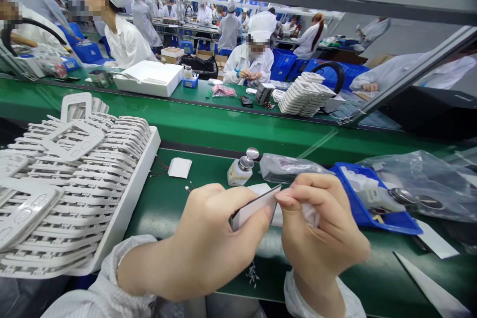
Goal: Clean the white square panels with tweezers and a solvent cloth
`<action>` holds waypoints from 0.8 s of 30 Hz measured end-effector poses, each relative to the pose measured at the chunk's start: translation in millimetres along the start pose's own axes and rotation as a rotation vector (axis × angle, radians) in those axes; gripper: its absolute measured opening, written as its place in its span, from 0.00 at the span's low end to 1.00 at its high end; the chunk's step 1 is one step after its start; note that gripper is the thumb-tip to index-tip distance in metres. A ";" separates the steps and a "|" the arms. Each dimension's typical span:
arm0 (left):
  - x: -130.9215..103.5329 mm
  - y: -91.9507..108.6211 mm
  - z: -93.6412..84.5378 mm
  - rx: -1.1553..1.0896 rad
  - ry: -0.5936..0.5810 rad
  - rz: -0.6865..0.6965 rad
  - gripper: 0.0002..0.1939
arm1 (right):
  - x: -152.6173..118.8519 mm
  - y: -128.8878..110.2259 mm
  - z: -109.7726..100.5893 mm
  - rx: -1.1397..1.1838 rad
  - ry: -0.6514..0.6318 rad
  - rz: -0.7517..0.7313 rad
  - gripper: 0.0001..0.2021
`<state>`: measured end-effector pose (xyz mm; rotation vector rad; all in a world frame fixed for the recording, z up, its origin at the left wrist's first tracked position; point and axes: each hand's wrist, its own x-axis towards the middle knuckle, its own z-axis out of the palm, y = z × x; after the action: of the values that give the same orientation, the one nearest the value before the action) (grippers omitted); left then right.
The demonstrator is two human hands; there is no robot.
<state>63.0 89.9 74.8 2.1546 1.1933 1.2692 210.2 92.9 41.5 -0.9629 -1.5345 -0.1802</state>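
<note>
My left hand (212, 238) grips a thin rectangular panel (255, 209) with a white face and a dark edge, its thumb lying across the face. The panel is tilted up above the green bench. At its upper right corner, the thumb and forefinger of my right hand (322, 231) are pinched together. Something white and soft, like a wad of cloth (310, 214), shows under the curled fingers of that hand. Whether the pinch also holds a small piece is too fine to tell. Behind my hands stands a small bottle with a metal cap (240, 170).
At left, a white foam tray (143, 171) holds many white plastic frames (93, 179). A white square with wires (180, 168) lies beyond my left hand. On the right are a blue bin (400, 226) with a bottle and plastic bags (421, 174). Small white scraps (252, 276) lie near the bench edge. Co-workers sit opposite.
</note>
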 end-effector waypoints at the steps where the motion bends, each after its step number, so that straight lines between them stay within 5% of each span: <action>1: -0.5 -0.9 1.7 0.022 0.008 -0.012 0.07 | 0.1 0.5 1.4 -0.006 -0.011 0.003 0.08; 10: 4.8 -10.4 6.1 0.168 -0.029 -0.086 0.08 | -2.4 0.7 10.4 -0.044 -0.109 0.048 0.07; 18: 8.3 -15.8 1.7 0.236 -0.245 -0.071 0.13 | -4.7 -7.0 3.4 0.064 -0.262 0.415 0.07; 24: 10.3 -18.4 1.5 0.357 -0.356 0.018 0.12 | -2.7 -7.9 8.5 0.096 -0.242 0.420 0.07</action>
<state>57.8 109.1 67.3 2.5089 1.3196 0.6687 198.3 91.9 40.4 -1.2386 -1.5046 0.3153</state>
